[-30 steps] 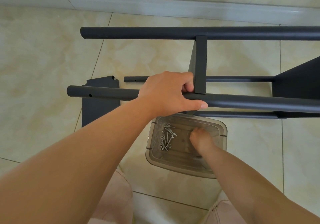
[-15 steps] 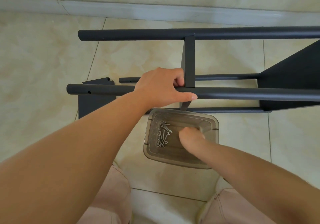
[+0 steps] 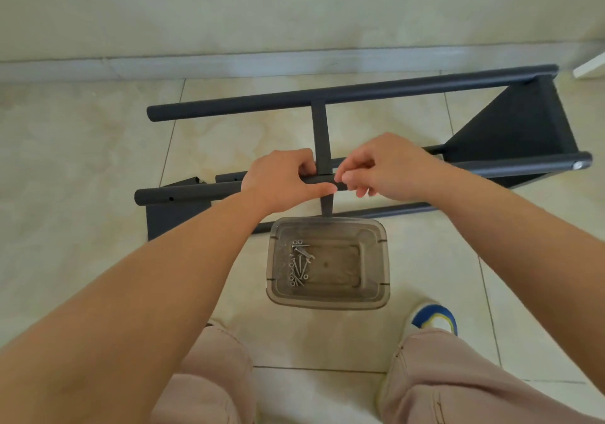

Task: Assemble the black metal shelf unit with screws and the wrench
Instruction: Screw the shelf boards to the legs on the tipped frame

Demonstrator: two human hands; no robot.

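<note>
The black metal shelf frame lies on its side on the tiled floor. My left hand (image 3: 281,178) grips its near tube (image 3: 193,192) just left of the thin cross panel (image 3: 320,135). Just right of that joint, my right hand (image 3: 386,168) pinches what looks like a small screw against the tube. A triangular black shelf panel (image 3: 510,129) joins the tubes at the right end, where a screw head (image 3: 578,165) shows. Loose screws and a small wrench (image 3: 299,263) lie in a clear plastic tray (image 3: 376,299) below my hands.
A loose black panel (image 3: 173,219) lies on the floor under the frame's left end. The far tube (image 3: 360,91) runs along the wall skirting (image 3: 229,65). My knees and a blue and white shoe (image 3: 432,319) are just behind the tray.
My right hand left the tray and rose to the near tube beside the cross panel. My left hand kept its grip on the tube. The view pulled back and tilted up.
</note>
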